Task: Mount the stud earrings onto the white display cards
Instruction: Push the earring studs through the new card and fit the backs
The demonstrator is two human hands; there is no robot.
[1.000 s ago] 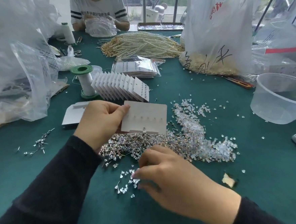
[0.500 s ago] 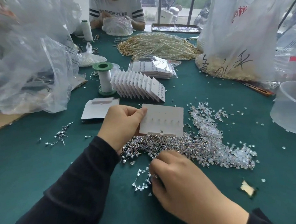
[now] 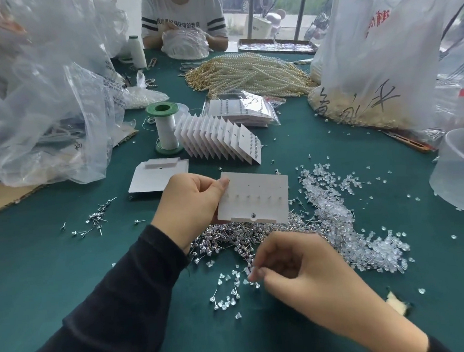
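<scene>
My left hand (image 3: 191, 203) grips a white display card (image 3: 257, 196) by its left edge, held flat above the green table with its back side up and a row of stud posts poking through. Beneath it lies a pile of stud earrings (image 3: 237, 236). My right hand (image 3: 300, 270) hovers low over scattered clear earring backs (image 3: 228, 299), fingertips pinched together on something tiny, likely a clear back. A fanned row of filled cards (image 3: 220, 141) stands behind, and blank cards (image 3: 158, 175) lie flat to the left.
A heap of clear backs (image 3: 352, 230) spreads right of the studs. A green-capped thread spool (image 3: 165, 128), plastic bags (image 3: 41, 93), pearl strands (image 3: 248, 73), a clear tub (image 3: 461, 170) and a few loose studs (image 3: 96, 217) surround the work area. Another person (image 3: 184, 22) sits across.
My right hand has lifted slightly and turned, its fingertips now pinched together above the scattered backs. The left hand keeps its hold on the card; the camera has shifted.
</scene>
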